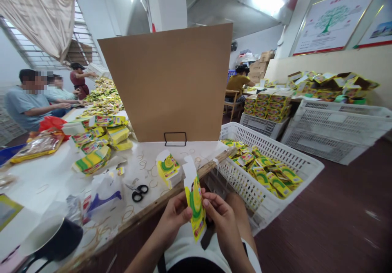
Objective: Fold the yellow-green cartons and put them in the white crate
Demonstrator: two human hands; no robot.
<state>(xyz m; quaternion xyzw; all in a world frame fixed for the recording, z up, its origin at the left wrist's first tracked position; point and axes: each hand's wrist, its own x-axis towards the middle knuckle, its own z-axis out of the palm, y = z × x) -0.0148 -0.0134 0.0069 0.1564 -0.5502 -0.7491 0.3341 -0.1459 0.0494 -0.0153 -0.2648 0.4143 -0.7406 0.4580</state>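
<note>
A flat yellow and green packet point(195, 205) with a white flap on top stands upright between my hands, just off the table's wooden edge. My left hand point(174, 216) pinches its left side with thumb and fingers closed on it. My right hand point(221, 218) grips its right side the same way. A second, similar packet point(168, 168) lies on the white table point(49, 183) just beyond, and black scissors point(139, 192) lie to its left.
A brown cardboard sheet point(171, 81) stands upright on a wire stand. A white crate point(301, 165) holds several finished packets at my right. Stacks of flat packets point(98, 140) lie at left. People sit at the far left and back; more crates and boxes stand at right.
</note>
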